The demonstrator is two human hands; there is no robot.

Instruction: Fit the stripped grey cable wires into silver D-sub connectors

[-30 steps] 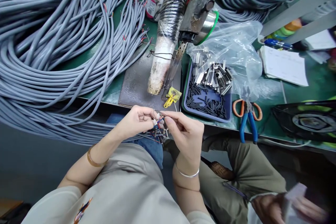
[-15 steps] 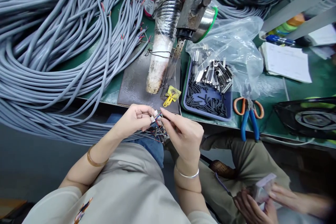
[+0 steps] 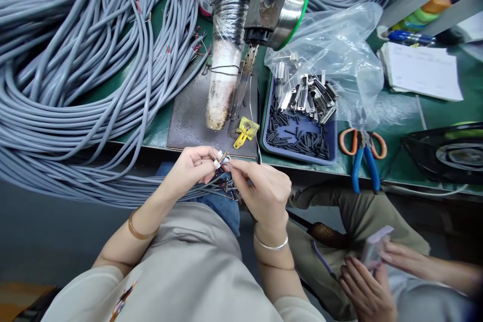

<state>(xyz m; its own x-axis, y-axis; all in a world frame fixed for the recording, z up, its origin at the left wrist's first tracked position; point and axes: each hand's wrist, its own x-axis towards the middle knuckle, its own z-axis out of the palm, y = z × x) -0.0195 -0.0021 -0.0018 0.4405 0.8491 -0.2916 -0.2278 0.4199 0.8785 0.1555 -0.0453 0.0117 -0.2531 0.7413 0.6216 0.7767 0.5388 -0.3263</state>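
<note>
Just off the table's front edge, my left hand pinches a bunch of thin coloured wires between thumb and fingers. White wrapping shows at its fingertips. My right hand meets it from the right, its thumb and forefinger closed on the same wires. The exact fingertip contact is too small to make out. Below the hands, over my lap, lie grey cables whose ends carry dark connectors. A yellow clip on a yellow sponge-like piece sits on the dark plate just beyond.
A soldering iron and a wrapped hose point down at the plate. Right of them are a blue tray of black tubes and metal connectors, and pliers. Grey cables fill the left. A co-worker's hands hold a clear box.
The wires show more clearly fanned out between my fingertips, and my right fingers have shifted slightly. The whole view has moved a little. The co-worker's near hand has changed its pose at the clear box.
</note>
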